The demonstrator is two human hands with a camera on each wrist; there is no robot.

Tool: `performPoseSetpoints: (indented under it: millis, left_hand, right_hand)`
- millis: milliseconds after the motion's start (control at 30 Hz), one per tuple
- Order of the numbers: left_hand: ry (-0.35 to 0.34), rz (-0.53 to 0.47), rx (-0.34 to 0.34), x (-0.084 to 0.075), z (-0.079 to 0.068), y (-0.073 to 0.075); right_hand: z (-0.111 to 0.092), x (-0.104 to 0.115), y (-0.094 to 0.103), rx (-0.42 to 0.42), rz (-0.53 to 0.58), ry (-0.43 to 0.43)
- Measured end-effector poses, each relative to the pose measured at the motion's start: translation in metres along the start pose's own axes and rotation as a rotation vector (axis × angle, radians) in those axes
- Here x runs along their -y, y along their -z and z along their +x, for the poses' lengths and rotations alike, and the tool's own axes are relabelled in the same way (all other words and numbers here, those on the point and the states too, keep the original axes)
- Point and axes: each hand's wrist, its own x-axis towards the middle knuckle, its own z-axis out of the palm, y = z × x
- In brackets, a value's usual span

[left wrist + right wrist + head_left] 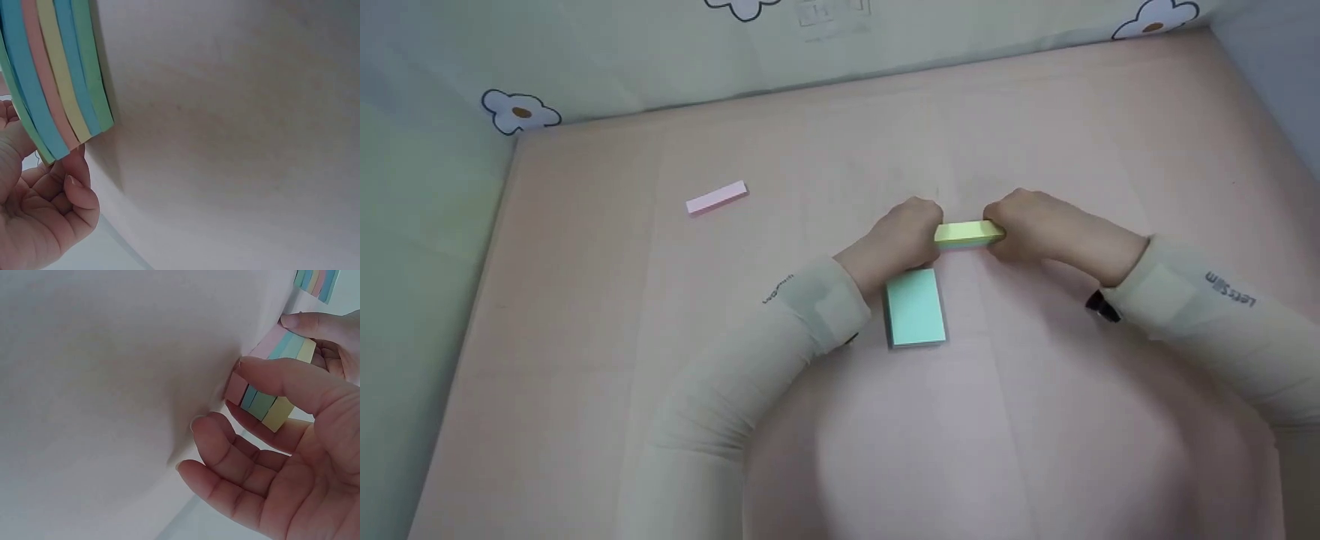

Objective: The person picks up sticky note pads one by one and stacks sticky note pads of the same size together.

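Between my two hands, a short stack of narrow sticky-note pads (pixel 966 232) lies across, yellow uppermost with green, blue and pink layers below. My left hand (pixel 906 234) pinches its left end. At the other end, my right hand (pixel 1031 227) grips the stack between thumb and fingers; the right wrist view shows the pink layer (pixel 237 387) lowest, against the table. Just below the left wrist sits a taller stack of sticky-note pads (pixel 916 309) with a green top. Its green, blue, yellow and pink layers (pixel 56 84) fill the left wrist view's upper left corner, partly covering my left hand (pixel 45 208).
A single narrow pink sticky-note pad (pixel 717 199) lies by itself on the left side of the pink table surface (pixel 585 315). Pale fabric walls (pixel 660 52) with flower prints enclose the back and sides.
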Motion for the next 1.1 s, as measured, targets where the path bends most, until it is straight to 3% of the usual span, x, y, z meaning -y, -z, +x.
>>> performPoseSetpoints:
  millis: [267, 500, 733, 967, 1100]
  left_hand:
    - [-0.021, 0.012, -0.014, 0.002, -0.002, 0.001]
    - [-0.005, -0.037, 0.022, 0.004, -0.003, 0.003]
    - [0.014, -0.104, 0.042, 0.019, -0.013, 0.012]
    - [0.076, -0.133, -0.039, 0.048, -0.033, 0.021]
    - [0.046, -0.161, -0.079, 0.049, -0.037, 0.020]
  right_hand:
    - [0.000, 0.003, 0.000, -0.034, -0.019, 0.016]
    - [0.000, 0.003, -0.002, -0.055, -0.040, 0.053]
    - [0.002, 0.004, -0.003, -0.041, -0.042, 0.028]
    - [0.002, 0.002, -0.003, -0.056, -0.056, 0.040]
    - [0.001, 0.001, -0.002, -0.058, -0.058, 0.040]
